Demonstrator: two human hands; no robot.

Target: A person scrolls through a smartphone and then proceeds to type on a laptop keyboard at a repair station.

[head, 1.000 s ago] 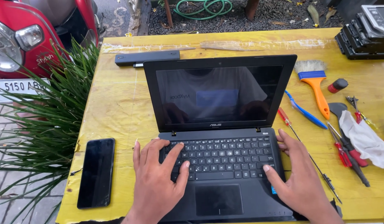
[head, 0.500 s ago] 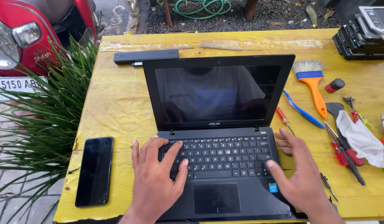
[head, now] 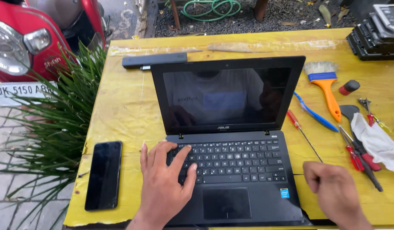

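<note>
An open black laptop [head: 231, 140] sits mid-table on the yellow wooden table [head: 120, 106], its screen dark and upright. The left hand [head: 165, 187] lies flat on the keyboard's left side, fingers spread wide, holding nothing. The right hand [head: 333, 191] is loosely curled on the bare tabletop just off the laptop's right edge, at about 4 o'clock from the keyboard — empty as far as can be seen. A black phone [head: 104, 174] lies at 9 o'clock from the left hand. At 2 o'clock from the laptop lie an orange-handled brush [head: 326, 87], a blue tool [head: 316, 114], red-handled screwdrivers [head: 356, 155] and a white cloth [head: 375, 138] — a long black bar [head: 154, 60] rests behind the screen.
</note>
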